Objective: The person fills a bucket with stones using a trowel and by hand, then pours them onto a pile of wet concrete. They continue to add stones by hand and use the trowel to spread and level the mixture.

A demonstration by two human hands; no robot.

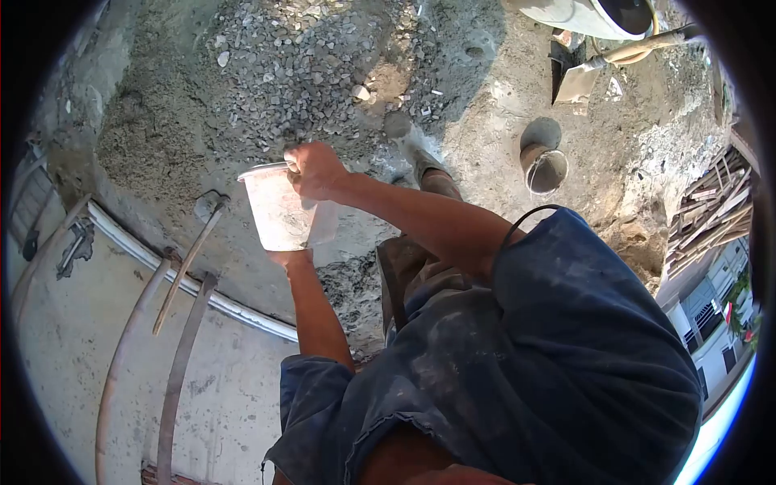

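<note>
A pale, dirt-smeared plastic bucket [275,208] is held tilted in front of me, over the ground. At its rim, my right hand [315,171] is closed, with the fingers wrapped over the edge. My left hand [293,258] supports the bucket's base from beneath, and most of its fingers are hidden behind the bucket. What the bucket contains cannot be seen from here. Below and beyond it spread a heap of grey gravel [303,77] and a patch of damp sand [153,145].
A second bucket [546,171] stands on the ground to the right. Near the top right are a shovel [578,83] and a large pale container [578,14]. Wooden handles [187,271] lean by a wall with a white pipe [234,307] on the left. Scrap wood [715,206] is piled at right.
</note>
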